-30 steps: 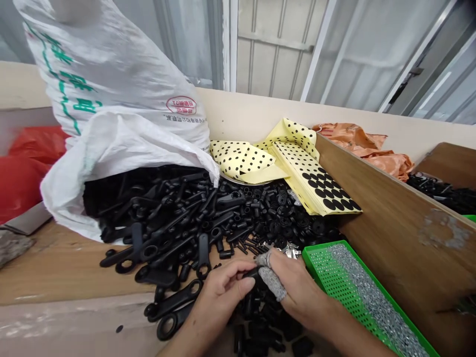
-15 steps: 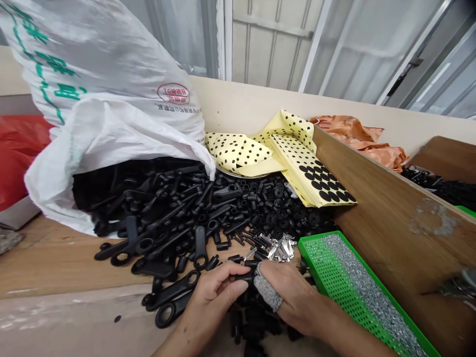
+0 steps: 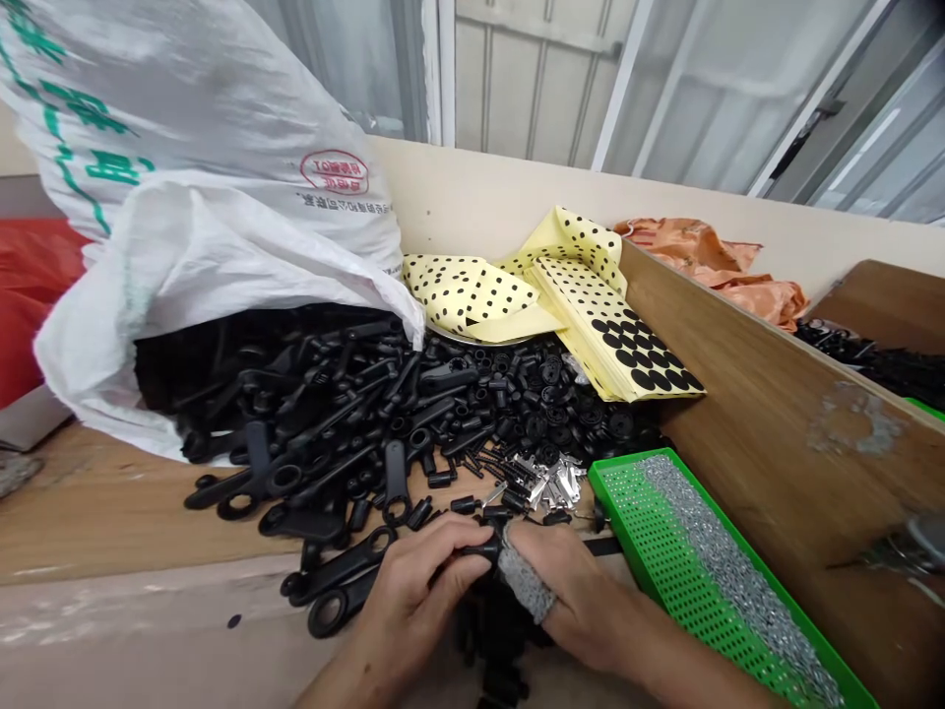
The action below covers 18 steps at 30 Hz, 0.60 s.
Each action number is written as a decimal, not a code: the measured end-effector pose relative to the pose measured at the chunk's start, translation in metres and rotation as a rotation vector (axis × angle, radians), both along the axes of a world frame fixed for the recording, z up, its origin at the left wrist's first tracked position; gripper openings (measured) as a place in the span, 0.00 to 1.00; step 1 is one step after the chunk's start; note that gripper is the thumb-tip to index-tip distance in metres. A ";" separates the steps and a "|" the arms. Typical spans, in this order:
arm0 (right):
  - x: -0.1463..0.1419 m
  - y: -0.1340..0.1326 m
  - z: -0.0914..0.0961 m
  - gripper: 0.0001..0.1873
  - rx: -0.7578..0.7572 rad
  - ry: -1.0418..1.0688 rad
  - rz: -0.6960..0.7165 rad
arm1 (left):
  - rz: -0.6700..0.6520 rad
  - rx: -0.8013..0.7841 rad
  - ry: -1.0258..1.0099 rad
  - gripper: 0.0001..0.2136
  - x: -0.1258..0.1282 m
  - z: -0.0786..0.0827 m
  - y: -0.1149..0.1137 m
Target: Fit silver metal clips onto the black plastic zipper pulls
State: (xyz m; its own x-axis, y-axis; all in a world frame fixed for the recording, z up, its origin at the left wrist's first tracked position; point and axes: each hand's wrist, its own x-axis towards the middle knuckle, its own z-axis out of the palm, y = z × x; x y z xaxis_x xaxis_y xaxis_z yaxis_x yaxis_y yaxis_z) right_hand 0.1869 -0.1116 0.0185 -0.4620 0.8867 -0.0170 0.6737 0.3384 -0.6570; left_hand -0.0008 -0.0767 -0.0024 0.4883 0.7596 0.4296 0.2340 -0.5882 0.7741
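Observation:
My left hand (image 3: pixel 424 581) pinches a small black plastic part (image 3: pixel 484 547) between thumb and forefinger. My right hand (image 3: pixel 572 583), a grey wrap (image 3: pixel 526 579) round one finger, is closed at the part's other end; its fingertips are mostly hidden. Black crank-like handles with ring ends (image 3: pixel 346 571) lie left of my left hand. Beyond both hands are short black cylinders (image 3: pixel 465 504), dark screws or springs (image 3: pixel 483 463) and shiny metal clips (image 3: pixel 557 483). More black pieces (image 3: pixel 502 640) lie below my hands, partly in shadow.
A white sack (image 3: pixel 221 226) spills black handles onto the wooden bench. Yellow sheets with black round stickers (image 3: pixel 612 325) lie at the back. On the right, a green perforated tray (image 3: pixel 679 551) holds small silvery pieces beside a wooden divider (image 3: pixel 760 414). Orange bags (image 3: pixel 724 266) lie beyond it.
The camera view has shifted slightly. Both hands stay together around the black part, my right hand turned a little, and less of the part shows between them.

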 end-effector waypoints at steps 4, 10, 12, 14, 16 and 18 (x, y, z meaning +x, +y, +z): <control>-0.002 0.006 -0.002 0.07 0.141 -0.174 0.098 | 0.014 -0.138 0.024 0.05 0.000 0.002 0.002; -0.002 0.001 -0.008 0.04 0.031 -0.079 0.000 | 0.010 -0.102 0.020 0.06 0.002 -0.004 -0.005; -0.002 -0.002 -0.011 0.07 -0.030 -0.023 -0.091 | -0.019 -0.021 -0.002 0.07 0.003 -0.007 -0.008; -0.002 -0.002 -0.011 0.11 -0.070 -0.018 -0.134 | -0.032 0.058 -0.011 0.09 0.002 -0.010 -0.008; -0.002 0.004 -0.006 0.12 -0.093 -0.055 -0.114 | -0.018 0.111 -0.006 0.09 0.000 -0.014 -0.005; 0.000 0.015 0.003 0.09 -0.082 -0.106 -0.068 | 0.016 0.118 0.024 0.08 -0.001 -0.016 0.000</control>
State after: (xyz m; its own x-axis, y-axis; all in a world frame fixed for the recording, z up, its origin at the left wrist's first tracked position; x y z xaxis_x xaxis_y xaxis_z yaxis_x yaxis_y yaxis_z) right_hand 0.1874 -0.0969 0.0217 -0.3928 0.9096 -0.1357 0.7601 0.2380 -0.6046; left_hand -0.0019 -0.0768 -0.0189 0.4879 0.7125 0.5043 0.2621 -0.6706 0.6939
